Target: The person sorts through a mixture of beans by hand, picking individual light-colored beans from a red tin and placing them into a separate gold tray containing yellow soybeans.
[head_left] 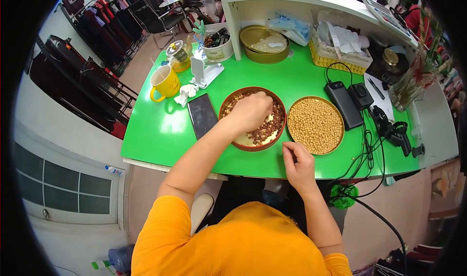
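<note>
My left hand (252, 113) reaches down into a round red-rimmed tin (245, 147), its fingers closed and pointing down. Small reddish-brown beans (270, 128), with paler ones among them, lie in that tin, and part of its pale bottom shows. What the left fingers pinch, if anything, is hidden. At the table's front edge my right hand (299, 164) is curled, thumb against the forefinger; I cannot see what is inside it. Just beyond it sits a second round container (288, 125), filled with yellow soybeans (316, 125).
Left of the tins lie a dark phone (202, 115), crumpled tissue (186, 94), a yellow mug (165, 82) and a white phone stand (209, 75). A gold tin (266, 57) stands behind. Black power adapters (344, 104) and tangled cables (368, 152) occupy the right side.
</note>
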Demonstrator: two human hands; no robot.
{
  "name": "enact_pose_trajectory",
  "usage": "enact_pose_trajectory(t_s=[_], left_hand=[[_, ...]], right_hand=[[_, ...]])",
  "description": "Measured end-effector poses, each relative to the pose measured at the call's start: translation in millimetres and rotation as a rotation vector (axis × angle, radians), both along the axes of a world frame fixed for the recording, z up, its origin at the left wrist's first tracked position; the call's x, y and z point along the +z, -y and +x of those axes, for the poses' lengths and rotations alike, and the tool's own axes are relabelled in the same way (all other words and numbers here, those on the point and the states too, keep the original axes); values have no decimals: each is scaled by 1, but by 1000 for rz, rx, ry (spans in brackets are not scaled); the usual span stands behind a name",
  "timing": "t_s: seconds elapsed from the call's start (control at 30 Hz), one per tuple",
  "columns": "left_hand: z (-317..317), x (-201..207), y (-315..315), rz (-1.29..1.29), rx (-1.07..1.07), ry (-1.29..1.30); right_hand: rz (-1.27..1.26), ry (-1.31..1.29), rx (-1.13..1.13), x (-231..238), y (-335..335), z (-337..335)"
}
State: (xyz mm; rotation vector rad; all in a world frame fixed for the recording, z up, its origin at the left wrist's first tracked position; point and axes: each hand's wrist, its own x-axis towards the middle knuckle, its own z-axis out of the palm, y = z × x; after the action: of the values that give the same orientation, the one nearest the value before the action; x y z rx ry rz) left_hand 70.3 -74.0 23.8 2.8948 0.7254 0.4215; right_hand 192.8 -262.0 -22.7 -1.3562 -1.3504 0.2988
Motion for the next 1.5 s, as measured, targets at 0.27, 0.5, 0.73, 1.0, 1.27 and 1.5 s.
enact_pose_trajectory(t_s=[0.27, 0.5, 0.73, 1.0, 1.27, 1.5], left_hand=[[-14, 11, -3, -1724, 50, 618], [-12, -9, 1, -1253, 98, 198], [34, -9, 12, -599, -58, 122], [84, -3, 12, -228, 10, 141], [112, -4, 25, -373, -2, 334], [159, 28, 62, -551, -76, 466]], right_hand=[[-3, 13, 1, -2, 0, 3], [-21, 4, 0, -2, -1, 1], [29, 69, -92, 0, 3, 31], [149, 75, -40, -5, -12, 85], [178, 49, -61, -10, 6, 114], [301, 145, -82, -12, 18, 122]])
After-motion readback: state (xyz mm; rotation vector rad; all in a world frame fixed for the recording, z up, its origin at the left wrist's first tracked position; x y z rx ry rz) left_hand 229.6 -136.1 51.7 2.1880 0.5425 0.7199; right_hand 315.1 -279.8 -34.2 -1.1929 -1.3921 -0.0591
